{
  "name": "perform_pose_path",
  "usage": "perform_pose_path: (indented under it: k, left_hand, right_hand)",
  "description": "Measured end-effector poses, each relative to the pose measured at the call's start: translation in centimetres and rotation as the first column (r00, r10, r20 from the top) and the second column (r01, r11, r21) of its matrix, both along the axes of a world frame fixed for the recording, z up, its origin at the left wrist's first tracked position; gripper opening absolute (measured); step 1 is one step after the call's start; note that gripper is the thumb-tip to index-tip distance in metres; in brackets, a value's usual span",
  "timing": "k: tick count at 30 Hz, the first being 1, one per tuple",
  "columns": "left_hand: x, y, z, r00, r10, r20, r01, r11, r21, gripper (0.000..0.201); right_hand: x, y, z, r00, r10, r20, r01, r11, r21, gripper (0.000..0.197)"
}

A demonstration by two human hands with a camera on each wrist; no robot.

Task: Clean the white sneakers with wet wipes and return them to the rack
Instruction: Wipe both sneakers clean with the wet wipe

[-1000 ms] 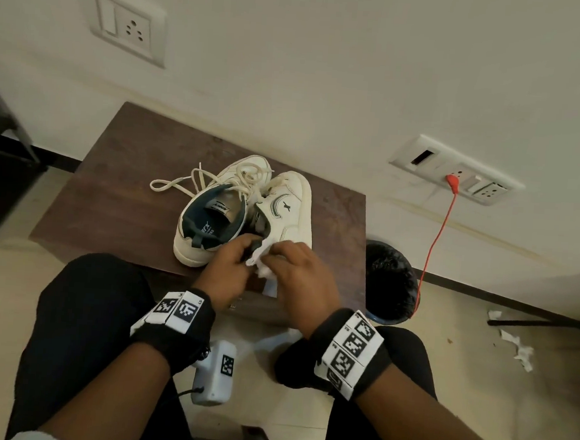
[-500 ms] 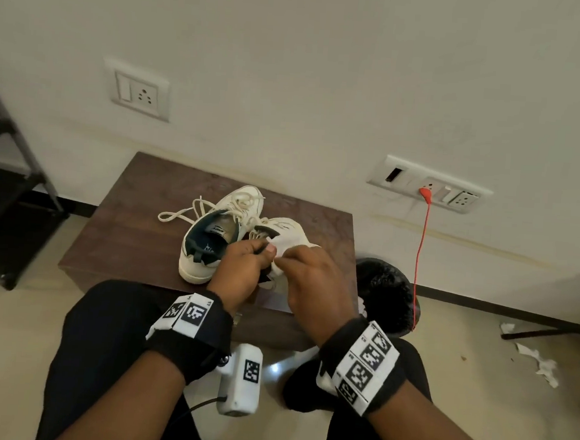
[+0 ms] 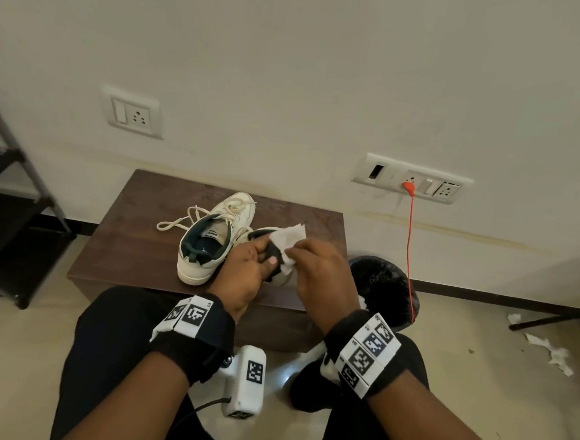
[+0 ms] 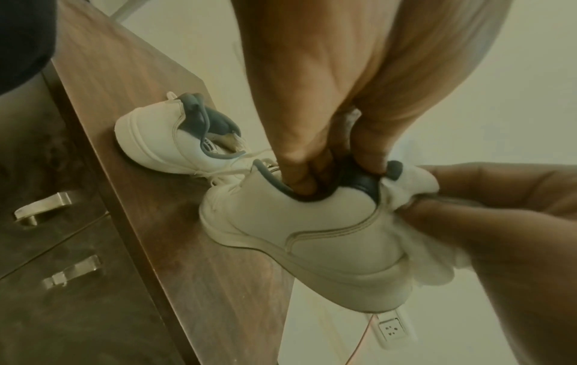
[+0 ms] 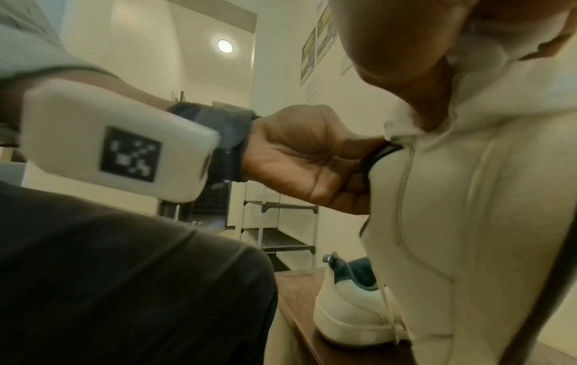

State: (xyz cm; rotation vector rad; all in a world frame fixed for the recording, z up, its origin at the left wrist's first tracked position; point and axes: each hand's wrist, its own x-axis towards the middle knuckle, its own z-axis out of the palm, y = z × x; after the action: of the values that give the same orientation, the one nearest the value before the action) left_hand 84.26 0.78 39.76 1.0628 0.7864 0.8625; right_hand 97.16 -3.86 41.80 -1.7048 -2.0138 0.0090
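Note:
Two white sneakers with dark blue lining. One sneaker [image 3: 208, 245] stands on the brown table [image 3: 136, 243] with its laces loose. My left hand [image 3: 265, 257] grips the other sneaker [image 4: 312, 222] by the heel collar, fingers inside and thumb outside. That sneaker's heel is raised and its toe points down toward the table. My right hand [image 3: 315, 273] holds a white wet wipe [image 3: 289, 235] and presses it against the back of the held sneaker's heel [image 4: 390, 247]. In the head view my hands hide most of the held sneaker.
A black bin [image 3: 383, 288] stands right of the table, with an orange cable [image 3: 408, 245] hanging from a wall socket above it. The dark shoe rack [image 3: 5, 200] is at the left. Used wipes [image 3: 547, 347] lie on the floor at the right. The table front has drawer handles [image 4: 40, 207].
My left hand has lifted the right-hand sneaker by its heel. My right hand has brought the wipe up over the heel. The head view has tilted up.

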Motion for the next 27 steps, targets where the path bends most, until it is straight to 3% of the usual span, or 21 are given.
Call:
perform_pose_path:
  k: [4, 8, 13, 19, 23, 25, 27]
  left_hand:
    - [0.2, -1.0, 0.5, 0.996, -0.040, -0.076, 0.043, 0.998, 0.038, 0.047]
    - [-0.2, -1.0, 1.1, 0.996, -0.004, -0.090, 0.009, 0.998, 0.060, 0.044]
    - [-0.5, -0.3, 0.9, 0.994, 0.066, -0.084, -0.066, 0.998, -0.002, 0.038]
    - [-0.1, -0.9, 1.7, 0.996, 0.043, -0.083, -0.040, 0.999, 0.032, 0.041]
    - [0.1, -0.7, 1.6, 0.997, 0.060, -0.057, -0.060, 0.998, -0.010, 0.040]
    - [0.1, -0.2, 1.5, 0.994, 0.078, -0.072, -0.081, 0.996, -0.045, 0.047]
    - [0.2, 0.3, 1.4, 0.991, 0.100, -0.090, -0.105, 0.993, -0.057, 0.055]
  right_hand:
    - [0.9, 1.7, 1.2, 0.991, -0.136, 0.000, 0.136, 0.988, -0.074, 0.025]
    - [-0.1, 0.3, 1.7, 0.997, -0.063, -0.039, 0.062, 0.998, -0.029, 0.023]
    - [-1.4, -2.2, 1.8, 0.999, 0.047, 0.013, -0.048, 0.998, 0.029, 0.023]
    - [0.3, 1.1, 2.6, 0.988, -0.140, -0.062, 0.137, 0.989, -0.056, 0.025]
    - [-0.3, -0.7, 2.9, 1.000, -0.019, -0.009, 0.019, 0.999, -0.037, 0.024]
    - [-0.9, -1.9, 2.7, 0.997, 0.061, 0.041, -0.060, 0.998, -0.027, 0.017]
    - [-1.0, -2.1, 2.4, 0.994, 0.101, 0.037, -0.100, 0.995, -0.016, 0.024]
